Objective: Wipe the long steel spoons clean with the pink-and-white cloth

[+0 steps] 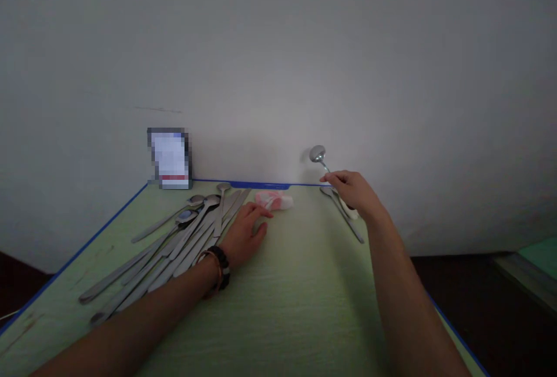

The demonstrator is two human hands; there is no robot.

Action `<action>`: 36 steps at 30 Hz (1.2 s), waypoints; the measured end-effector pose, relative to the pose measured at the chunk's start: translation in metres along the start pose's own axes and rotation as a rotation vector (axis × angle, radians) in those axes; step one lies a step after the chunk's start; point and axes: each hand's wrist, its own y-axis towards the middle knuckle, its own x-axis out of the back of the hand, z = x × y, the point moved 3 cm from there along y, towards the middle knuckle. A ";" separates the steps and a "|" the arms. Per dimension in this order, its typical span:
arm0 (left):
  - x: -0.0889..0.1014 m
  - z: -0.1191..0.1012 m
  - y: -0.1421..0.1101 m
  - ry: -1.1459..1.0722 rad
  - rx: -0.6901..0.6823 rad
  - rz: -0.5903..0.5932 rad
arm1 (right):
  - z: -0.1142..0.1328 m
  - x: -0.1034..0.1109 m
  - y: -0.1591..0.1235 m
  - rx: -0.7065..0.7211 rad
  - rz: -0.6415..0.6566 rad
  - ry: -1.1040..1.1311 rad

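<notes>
Right hand (pixel 348 188), pinched closed, holds a spoon (pixel 317 153) aloft above a second spoon (pixel 346 218): apparently carrying; setting down calls for lowering. Left hand (pixel 247 235), half-open, seemingly empty, lies beside piled cutlery (pixel 191 238).

Pink-and-white packet (pixel 273 200): small, crumpled-looking, lying flat with its long side crosswise; the landmark for the rest.
Round-bowled metal spoon (pixel 317 154): shiny, held in the air, right of the packet and higher; bowl uppermost, handle slanting down to the right, its lower part hidden.
Lying spoon (pixel 343 217): metal, on the surface right of the packet, bowl at the far end, handle running nearer and rightward; another piece beside it is mostly hidden.
Cutlery pile (pixel 167 261): long metal spoons and knives left of the packet, overlapping, several bowls at the far end, handles fanning nearer and leftward.
</notes>
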 end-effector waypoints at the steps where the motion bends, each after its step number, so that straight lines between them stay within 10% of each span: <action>1: 0.000 0.001 0.000 0.015 -0.009 -0.006 | -0.004 0.005 -0.001 -0.016 0.049 -0.070; 14: -0.005 0.004 -0.005 0.100 0.025 0.027 | -0.070 -0.015 -0.001 -0.353 0.094 -0.443; 36: -0.005 0.001 -0.005 0.068 0.045 0.066 | -0.079 -0.021 -0.005 -0.503 0.049 -0.463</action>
